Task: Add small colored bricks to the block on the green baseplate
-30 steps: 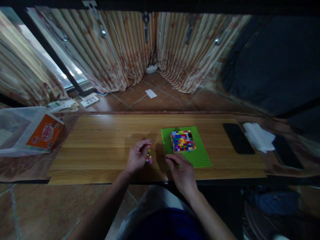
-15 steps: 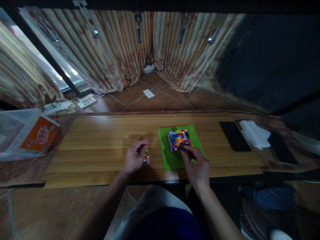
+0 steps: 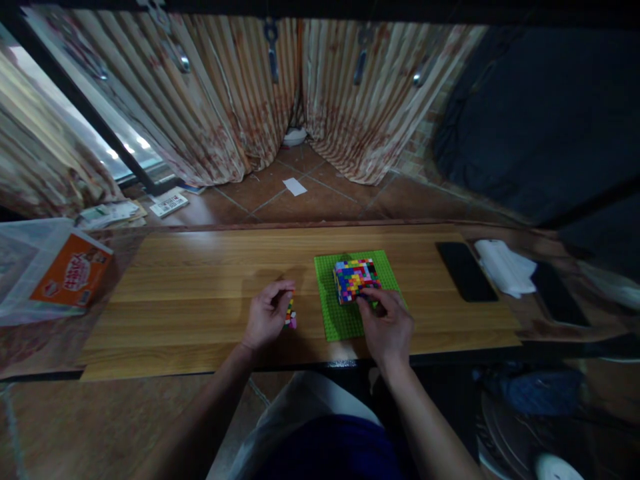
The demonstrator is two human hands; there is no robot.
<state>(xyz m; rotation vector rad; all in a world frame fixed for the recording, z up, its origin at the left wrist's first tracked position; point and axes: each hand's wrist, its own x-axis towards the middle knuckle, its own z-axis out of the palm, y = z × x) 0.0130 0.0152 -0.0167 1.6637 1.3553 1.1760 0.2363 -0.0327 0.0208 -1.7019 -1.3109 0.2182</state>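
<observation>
Fingers (image 3: 384, 298) of the right hand (image 3: 389, 330) are bent toward the thumb at the near edge of the multicoloured brick block (image 3: 351, 275), set on the green baseplate (image 3: 336, 327) on the bench (image 3: 200, 280); whether a piece is pinched cannot be told. The left hand (image 3: 264, 319) is curled beside small loose bricks (image 3: 292, 320), its grip likewise unclear. Both forearms are extended forward.

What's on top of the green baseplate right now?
A multicoloured brick block sits on the green baseplate, with the right hand at the block's near edge. The surface beneath the block is covered, and the hand hides the baseplate's near right part.
</observation>
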